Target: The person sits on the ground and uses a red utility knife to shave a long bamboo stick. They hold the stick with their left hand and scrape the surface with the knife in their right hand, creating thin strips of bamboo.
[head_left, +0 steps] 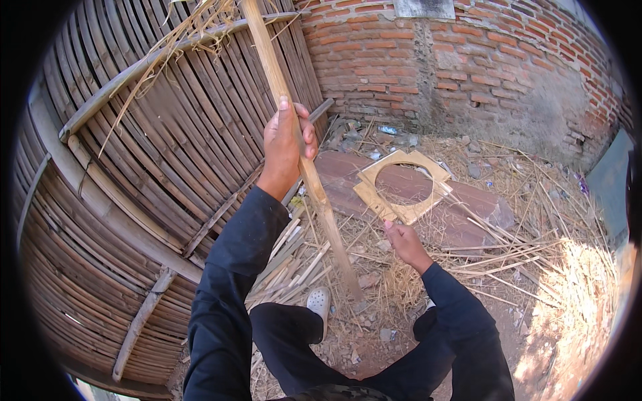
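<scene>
My left hand is closed round a long, pale wooden pole. The pole slants from the top of the view down to the littered ground, its lower end between my feet. Lower and to the right, my right hand pinches the near edge of a yellowish board with a large round hole. The board is above a reddish-brown slab; whether it rests there is unclear. Dry straw-like strips hang beside the pole's upper part; I cannot tell if they are fixed to it.
A slatted bamboo wall rises close on the left. Behind stands a weathered brick wall. Loose bamboo strips, straw and rubble cover the ground. Near the bricks lies a plastic bottle; a grey-green sheet stands at far right.
</scene>
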